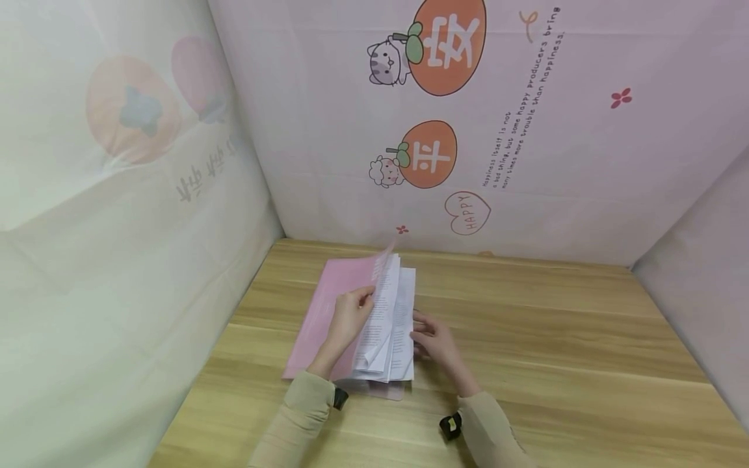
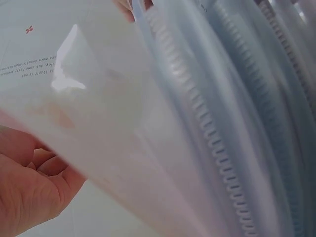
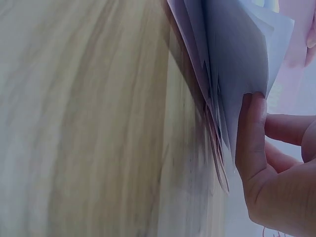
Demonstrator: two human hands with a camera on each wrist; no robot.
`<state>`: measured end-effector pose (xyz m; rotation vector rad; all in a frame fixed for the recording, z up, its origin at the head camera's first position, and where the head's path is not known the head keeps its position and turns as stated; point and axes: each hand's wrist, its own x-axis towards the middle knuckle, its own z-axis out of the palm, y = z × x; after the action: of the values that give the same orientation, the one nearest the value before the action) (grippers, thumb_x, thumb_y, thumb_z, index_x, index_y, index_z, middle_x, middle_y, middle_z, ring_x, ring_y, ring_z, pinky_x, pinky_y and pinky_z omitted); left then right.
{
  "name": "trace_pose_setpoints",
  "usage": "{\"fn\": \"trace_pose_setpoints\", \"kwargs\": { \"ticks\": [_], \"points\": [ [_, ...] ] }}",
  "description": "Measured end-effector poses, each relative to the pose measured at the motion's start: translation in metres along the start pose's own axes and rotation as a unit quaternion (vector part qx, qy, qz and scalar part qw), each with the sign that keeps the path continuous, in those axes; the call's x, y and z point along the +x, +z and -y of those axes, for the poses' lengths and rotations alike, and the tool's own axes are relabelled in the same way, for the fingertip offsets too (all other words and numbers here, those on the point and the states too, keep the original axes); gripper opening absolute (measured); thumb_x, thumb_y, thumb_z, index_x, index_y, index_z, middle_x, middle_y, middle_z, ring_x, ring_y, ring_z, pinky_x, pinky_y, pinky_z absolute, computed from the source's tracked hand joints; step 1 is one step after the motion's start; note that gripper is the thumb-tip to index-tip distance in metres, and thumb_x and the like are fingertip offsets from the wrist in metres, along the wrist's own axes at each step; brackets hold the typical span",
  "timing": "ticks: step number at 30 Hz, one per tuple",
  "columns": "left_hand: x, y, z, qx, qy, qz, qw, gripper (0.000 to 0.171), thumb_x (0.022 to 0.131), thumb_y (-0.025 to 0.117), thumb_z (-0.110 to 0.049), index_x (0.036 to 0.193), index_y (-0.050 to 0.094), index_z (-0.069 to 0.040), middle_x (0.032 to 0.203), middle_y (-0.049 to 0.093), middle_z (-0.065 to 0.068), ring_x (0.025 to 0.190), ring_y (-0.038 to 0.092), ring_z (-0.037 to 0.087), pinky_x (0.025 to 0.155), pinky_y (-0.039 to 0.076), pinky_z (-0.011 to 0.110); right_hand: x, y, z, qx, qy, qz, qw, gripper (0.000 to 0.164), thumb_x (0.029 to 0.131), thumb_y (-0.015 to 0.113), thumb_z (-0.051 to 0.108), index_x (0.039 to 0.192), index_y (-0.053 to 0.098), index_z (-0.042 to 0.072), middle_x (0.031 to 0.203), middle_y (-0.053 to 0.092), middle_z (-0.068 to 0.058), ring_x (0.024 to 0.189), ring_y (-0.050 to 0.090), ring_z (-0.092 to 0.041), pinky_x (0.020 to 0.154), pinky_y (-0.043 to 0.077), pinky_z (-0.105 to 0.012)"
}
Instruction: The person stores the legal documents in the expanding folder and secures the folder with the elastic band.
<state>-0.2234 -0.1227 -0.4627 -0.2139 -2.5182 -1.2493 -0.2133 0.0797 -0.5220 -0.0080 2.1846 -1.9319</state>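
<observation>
A pink folder (image 1: 328,302) lies open-mouthed on the table, its front cover partly raised. Inside it are printed sheets (image 1: 383,305) in clear sleeves, fanned apart. My left hand (image 1: 351,315) pinches the raised cover near its free edge. The left wrist view shows this hand (image 2: 39,182) at the edge of the see-through cover, with punched sleeve bindings (image 2: 212,133) beside it. At the right side, my right hand (image 1: 435,341) holds the edge of the sheets. Up close, a digit of that hand (image 3: 276,173) presses on a sheet's edge (image 3: 242,64); the other fingertips are partly hidden.
The wood-grain table (image 1: 556,338) extends to the right of the folder. Printed cloth walls (image 1: 556,214) enclose it at the back and both sides. A clear pink flap (image 1: 386,390) sticks out under the sheets at the front.
</observation>
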Motion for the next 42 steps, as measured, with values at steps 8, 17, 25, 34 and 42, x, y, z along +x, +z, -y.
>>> {"fn": "trace_pose_setpoints", "kwargs": {
  "ticks": [8, 17, 25, 34, 42],
  "points": [
    [-0.002, -0.001, -0.001, 0.0, 0.009, -0.005, 0.9999, 0.03, 0.086, 0.058, 0.003, 0.113, 0.071, 0.007, 0.092, 0.076, 0.018, 0.078, 0.067, 0.02, 0.07, 0.058, 0.029, 0.006, 0.012, 0.0, 0.004, -0.002, -0.005, 1.0, 0.048, 0.09, 0.059, -0.002, 0.138, 0.053, -0.002, 0.12, 0.064, -0.032, 0.078, 0.067, -0.014, 0.062, 0.056, -0.025],
    [0.0, 0.0, -0.001, 0.005, -0.001, 0.002, 1.0, 0.03, 0.087, 0.058, 0.002, 0.114, 0.071, 0.005, 0.094, 0.076, 0.017, 0.079, 0.067, 0.019, 0.071, 0.059, 0.03, 0.005, 0.021, 0.001, 0.019, -0.014, 0.001, 1.0, 0.047, 0.089, 0.06, -0.005, 0.135, 0.051, -0.008, 0.117, 0.063, -0.035, 0.081, 0.066, -0.013, 0.063, 0.058, -0.028],
    [0.0, 0.001, 0.0, 0.0, 0.004, -0.001, 1.0, 0.03, 0.088, 0.057, 0.001, 0.114, 0.071, 0.006, 0.094, 0.076, 0.019, 0.08, 0.068, 0.02, 0.069, 0.057, 0.026, 0.008, 0.026, 0.0, 0.027, -0.023, 0.011, 0.999, 0.046, 0.087, 0.06, -0.007, 0.132, 0.051, -0.008, 0.117, 0.063, -0.035, 0.085, 0.066, -0.014, 0.066, 0.06, -0.032],
    [-0.001, 0.002, 0.0, 0.005, 0.025, -0.017, 0.9995, 0.029, 0.086, 0.058, 0.002, 0.111, 0.072, 0.006, 0.09, 0.075, 0.017, 0.078, 0.068, 0.02, 0.07, 0.059, 0.031, 0.009, 0.034, -0.001, 0.041, -0.007, 0.011, 0.999, 0.045, 0.085, 0.06, -0.01, 0.129, 0.052, -0.012, 0.111, 0.064, -0.033, 0.078, 0.064, -0.011, 0.063, 0.059, -0.027],
    [-0.002, 0.004, 0.001, 0.007, 0.021, -0.015, 0.9996, 0.029, 0.086, 0.058, 0.003, 0.111, 0.072, 0.006, 0.09, 0.075, 0.018, 0.077, 0.068, 0.02, 0.069, 0.059, 0.03, 0.008, 0.035, 0.001, 0.038, 0.006, 0.016, 0.999, 0.045, 0.087, 0.06, -0.008, 0.13, 0.05, -0.013, 0.112, 0.064, -0.032, 0.077, 0.064, -0.011, 0.066, 0.06, -0.028]
  ]
}}
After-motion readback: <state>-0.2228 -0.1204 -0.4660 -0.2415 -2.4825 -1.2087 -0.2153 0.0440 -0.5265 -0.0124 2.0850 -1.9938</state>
